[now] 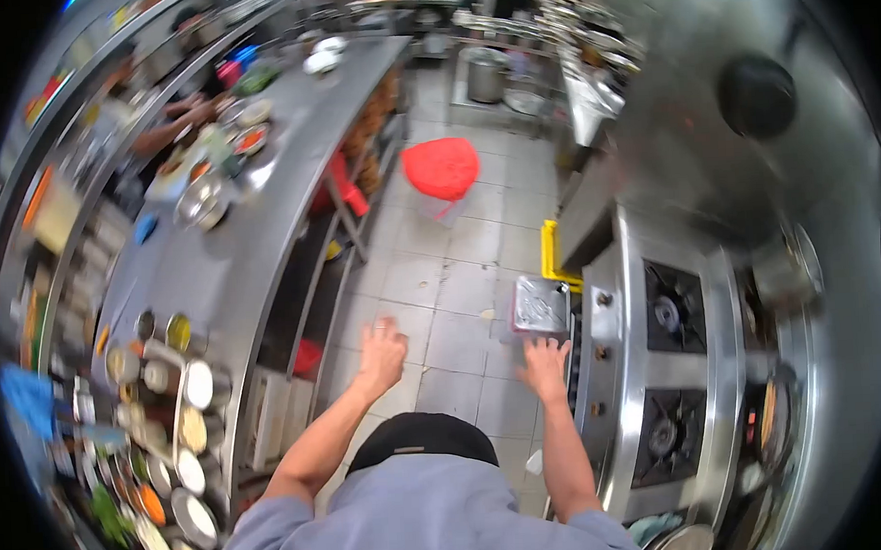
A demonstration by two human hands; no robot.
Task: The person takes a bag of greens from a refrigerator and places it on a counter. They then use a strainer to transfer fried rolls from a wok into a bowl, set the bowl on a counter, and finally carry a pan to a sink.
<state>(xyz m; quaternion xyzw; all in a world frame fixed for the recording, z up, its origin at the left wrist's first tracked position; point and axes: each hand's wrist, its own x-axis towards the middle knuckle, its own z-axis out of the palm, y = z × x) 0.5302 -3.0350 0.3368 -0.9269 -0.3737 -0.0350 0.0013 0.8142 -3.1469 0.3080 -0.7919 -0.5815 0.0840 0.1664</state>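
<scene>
My left hand (382, 356) hangs over the tiled floor, its fingers loosely bent and holding nothing. On the right, my right hand (546, 367) has its fingers spread at the near edge of a foil-topped box (540, 304). Whether the fingertips touch that box cannot be made out. The box is beside the stove front, close to a yellow frame-like object (552, 255). Between my arms, a black cap (423, 441) and a grey shirt (422, 517) fill the bottom of the view.
A gas stove (617, 366) with burners lines the right. Along the left runs a steel counter (234, 269) with bowls and several condiment tubs (192, 428). A red-covered bin (441, 167) stands in the aisle. A co-worker's hands (193, 117) are over the far counter.
</scene>
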